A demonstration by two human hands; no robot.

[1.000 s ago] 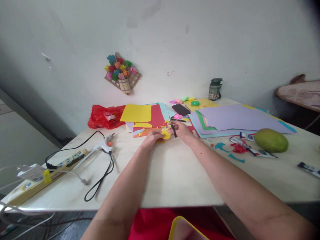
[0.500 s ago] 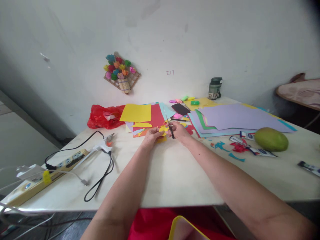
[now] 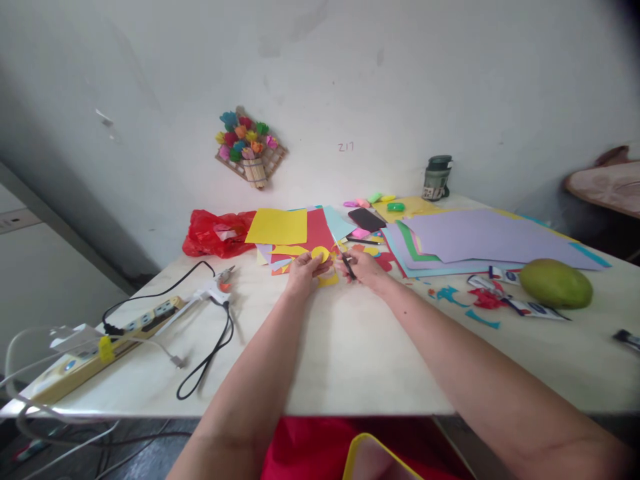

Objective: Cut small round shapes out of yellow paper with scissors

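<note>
My left hand [image 3: 305,272] pinches a small round piece of yellow paper [image 3: 321,253] between thumb and fingers, just above the table. Close beside it, my right hand [image 3: 364,267] is closed around the dark handles of a pair of scissors [image 3: 348,267], whose thin blades point away toward the wall. The blades stand a little to the right of the round piece, apart from it. Under and behind my hands lie yellow paper scraps [image 3: 329,279] and a stack with a red sheet [image 3: 319,228] and a yellow sheet [image 3: 278,227].
Large coloured sheets with a lilac one [image 3: 470,233] on top lie right, near a green mango [image 3: 556,283] and glue tubes. A phone [image 3: 367,219] lies behind my hands. At left are a red plastic bag [image 3: 215,233], a glue gun [image 3: 215,290] and a power strip [image 3: 110,350].
My left hand has turned the round yellow paper upright and drawn it away from the scissors. The right hand still grips the scissors. The whole view has shifted slightly.
</note>
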